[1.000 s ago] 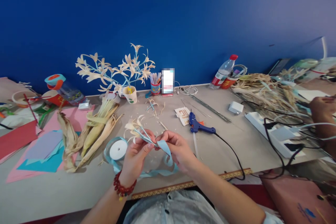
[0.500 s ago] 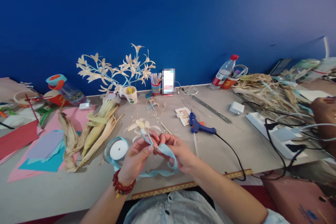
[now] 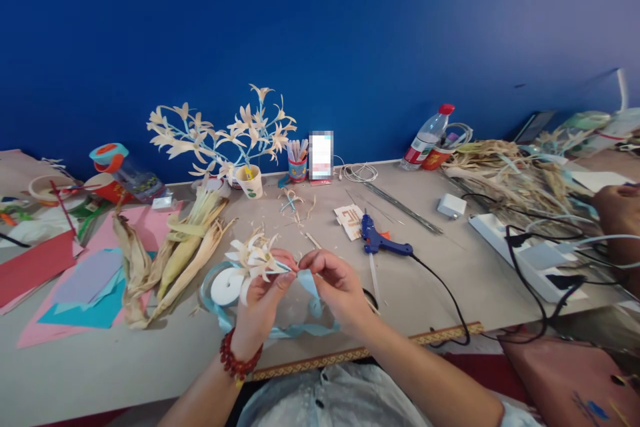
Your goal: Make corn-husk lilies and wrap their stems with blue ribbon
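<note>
My left hand [image 3: 267,297] is closed on the stem of a pale corn-husk flower [image 3: 254,255], whose petals spread out to the left above the wrist. A light blue ribbon [image 3: 310,285] is pinched in the fingers of my right hand [image 3: 339,283], close to the stem's end. From there the ribbon hangs down, loops along the table and runs back to a white spool [image 3: 226,287] left of my hands. The exact spot where ribbon meets stem is partly covered by my fingertips.
A blue glue gun [image 3: 383,240] lies to the right, its cord trailing to the table edge. Corn husks [image 3: 175,260] and coloured paper [image 3: 80,287] lie left. Finished flowers stand in a paper cup [image 3: 249,183]. A power strip [image 3: 520,260] and another person's hand [image 3: 617,217] are far right.
The flower has tipped over to the left and lower, its stem now nearly level. My right hand has shifted slightly, and the ribbon hangs straighter from its fingers.
</note>
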A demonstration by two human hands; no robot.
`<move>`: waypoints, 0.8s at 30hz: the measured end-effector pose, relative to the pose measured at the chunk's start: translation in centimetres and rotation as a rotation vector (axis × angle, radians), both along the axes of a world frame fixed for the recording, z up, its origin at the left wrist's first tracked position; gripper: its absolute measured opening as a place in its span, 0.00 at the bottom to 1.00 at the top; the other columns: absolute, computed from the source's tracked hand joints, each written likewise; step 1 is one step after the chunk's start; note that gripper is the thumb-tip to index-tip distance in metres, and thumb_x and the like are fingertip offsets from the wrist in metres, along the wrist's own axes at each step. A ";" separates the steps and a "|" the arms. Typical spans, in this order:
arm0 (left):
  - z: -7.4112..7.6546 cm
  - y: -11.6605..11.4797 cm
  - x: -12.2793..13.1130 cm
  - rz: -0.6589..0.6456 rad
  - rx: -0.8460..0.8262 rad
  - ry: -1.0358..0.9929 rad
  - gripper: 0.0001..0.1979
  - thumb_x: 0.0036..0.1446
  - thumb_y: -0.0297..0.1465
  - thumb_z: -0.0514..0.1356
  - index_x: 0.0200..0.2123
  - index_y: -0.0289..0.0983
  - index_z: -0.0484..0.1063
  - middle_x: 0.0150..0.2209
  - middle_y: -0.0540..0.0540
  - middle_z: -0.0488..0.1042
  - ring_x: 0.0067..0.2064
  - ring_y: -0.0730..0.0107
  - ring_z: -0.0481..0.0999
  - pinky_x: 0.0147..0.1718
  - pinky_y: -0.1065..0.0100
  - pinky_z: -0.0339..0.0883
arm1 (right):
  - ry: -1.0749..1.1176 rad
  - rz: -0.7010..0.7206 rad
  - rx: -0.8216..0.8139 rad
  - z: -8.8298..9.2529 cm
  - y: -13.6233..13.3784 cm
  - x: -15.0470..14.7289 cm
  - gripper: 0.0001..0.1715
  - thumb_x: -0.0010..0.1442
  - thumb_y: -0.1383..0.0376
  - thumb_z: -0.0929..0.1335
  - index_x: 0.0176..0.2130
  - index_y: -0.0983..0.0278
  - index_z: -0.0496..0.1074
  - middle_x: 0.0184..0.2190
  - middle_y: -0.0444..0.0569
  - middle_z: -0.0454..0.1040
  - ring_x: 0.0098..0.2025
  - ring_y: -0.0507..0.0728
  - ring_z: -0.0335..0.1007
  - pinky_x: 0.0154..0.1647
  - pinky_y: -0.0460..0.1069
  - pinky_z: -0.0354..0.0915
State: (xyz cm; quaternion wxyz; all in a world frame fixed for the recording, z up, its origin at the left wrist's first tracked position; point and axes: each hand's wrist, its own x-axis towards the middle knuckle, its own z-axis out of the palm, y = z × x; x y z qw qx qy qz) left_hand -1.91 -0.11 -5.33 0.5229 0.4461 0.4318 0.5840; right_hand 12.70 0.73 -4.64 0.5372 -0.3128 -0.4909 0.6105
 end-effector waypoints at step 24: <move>0.8 0.1 -0.5 -0.047 0.169 0.205 0.02 0.50 0.28 0.65 0.30 0.39 0.76 0.32 0.45 0.73 0.38 0.58 0.73 0.39 0.61 0.68 | -0.242 0.045 0.225 1.3 0.3 1.5 0.08 0.59 0.60 0.70 0.38 0.61 0.72 0.38 0.50 0.70 0.40 0.57 0.66 0.44 0.51 0.62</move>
